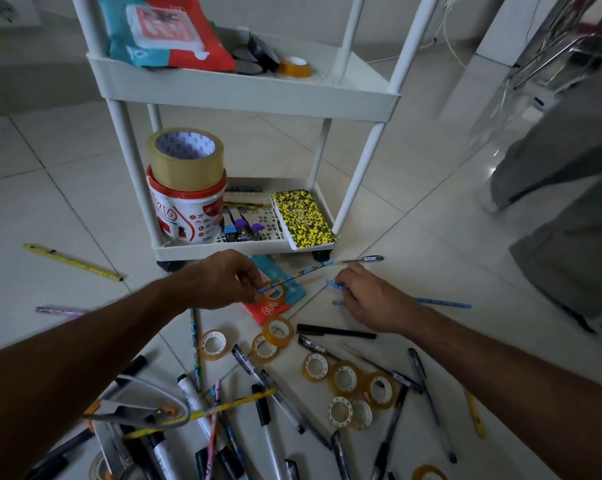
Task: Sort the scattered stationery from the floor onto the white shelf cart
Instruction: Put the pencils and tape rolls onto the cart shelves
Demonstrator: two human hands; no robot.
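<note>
A yellow pencil (72, 262) is seen lying alone on the pale tiled floor (67, 202) at far left. The white plastic shelf cart (244, 95) is stood just beyond the hands. A blue patterned pencil (294, 276) is pinched at its near end by the left hand (225, 280). A light blue pencil (443, 302) on the floor is gripped by the curled fingers of the right hand (370, 299). Amber tape rolls (344, 377) and black pens (335, 331) are scattered nearer the camera.
</note>
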